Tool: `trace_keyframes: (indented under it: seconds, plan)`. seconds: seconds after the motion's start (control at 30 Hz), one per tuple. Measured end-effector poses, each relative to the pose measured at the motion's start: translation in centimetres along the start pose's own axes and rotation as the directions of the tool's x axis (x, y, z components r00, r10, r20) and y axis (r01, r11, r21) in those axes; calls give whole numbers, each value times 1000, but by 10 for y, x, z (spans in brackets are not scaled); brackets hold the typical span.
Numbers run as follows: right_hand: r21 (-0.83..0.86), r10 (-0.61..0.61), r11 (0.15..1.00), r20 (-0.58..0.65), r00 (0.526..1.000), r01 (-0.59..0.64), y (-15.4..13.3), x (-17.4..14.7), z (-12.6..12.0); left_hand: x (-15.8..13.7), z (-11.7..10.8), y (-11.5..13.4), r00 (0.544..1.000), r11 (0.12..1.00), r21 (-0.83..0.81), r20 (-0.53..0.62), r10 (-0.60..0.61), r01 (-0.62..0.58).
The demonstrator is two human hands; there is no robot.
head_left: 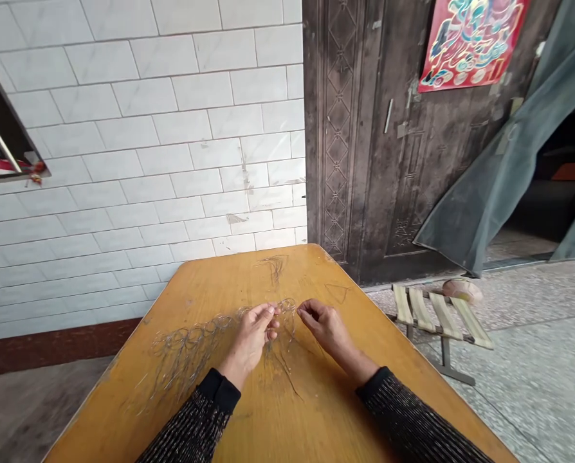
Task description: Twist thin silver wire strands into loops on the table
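Both hands, left hand (pixel 251 334) & right hand (pixel 323 325), pinched thin wire strands (pixel 282 308) mid-frame; imo the wire tangle (pixel 191 344) could've snagged on the surface (pixel 316 411).

glossy wood table (pixel 316 411); thin wire loops (pixel 186 344)

Soft even daylight; faint shadows; sharp focus (edges bowed by wide-angle lens)

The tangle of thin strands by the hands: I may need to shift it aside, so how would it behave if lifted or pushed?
The tangle of thin strands looks fine and loopy, so it would probably flop and sag. It seems very light, lying flat on the wooden table. Pushed, it would likely snag and drag rather than roll.
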State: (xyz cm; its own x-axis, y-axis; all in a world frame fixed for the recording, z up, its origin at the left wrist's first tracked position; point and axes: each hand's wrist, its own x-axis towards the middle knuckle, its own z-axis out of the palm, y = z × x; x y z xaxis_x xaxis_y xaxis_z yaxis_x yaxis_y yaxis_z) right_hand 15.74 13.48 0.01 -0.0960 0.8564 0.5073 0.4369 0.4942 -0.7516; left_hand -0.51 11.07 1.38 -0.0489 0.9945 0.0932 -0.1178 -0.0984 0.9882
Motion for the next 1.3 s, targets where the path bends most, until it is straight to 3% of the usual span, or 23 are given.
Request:
trace_keyframes:
  seconds: [0.07,0.13,0.23,0.33,0.5,0.63,0.77,0.87,0.97,1.13,1.3]
  plan:
    - [44,-37,998,86,996,33,-13,-10,2,-13,-6,2,1000,997,-74,4,-9,9]
    - [167,5,985,190,982,-38,-25,-21,4,-22,-13,3,999,981,-189,8,-37,37]
    - [371,129,875,439,889,-310,-38,-33,5,-32,-21,1,997,954,-292,32,-65,71]
    - [449,86,793,588,804,-413,-42,-39,5,-41,-21,-1,997,971,-234,74,-35,51]
    - [527,17,727,626,780,-439,-38,-40,1,-55,-16,-5,994,1000,-5,105,20,-19]
    - [510,56,722,631,774,-468,-40,-43,-2,-60,-16,-8,991,995,87,126,45,-56]
    - [467,162,718,609,776,-516,-43,-43,-2,-61,-15,-12,984,988,-129,167,-58,80]
    - [464,205,688,613,763,-558,-42,-42,-1,-61,-13,-13,967,902,-373,210,-147,218]
    - [495,187,661,620,762,-565,-38,-42,0,-61,-13,-13,950,830,-484,269,-159,276]
    - [527,115,640,654,748,-559,-39,-41,-3,-58,-16,-10,938,845,-463,325,-118,267]
    - [493,104,703,641,760,-512,-46,-42,-5,-59,-15,-10,937,894,-383,333,-103,234]
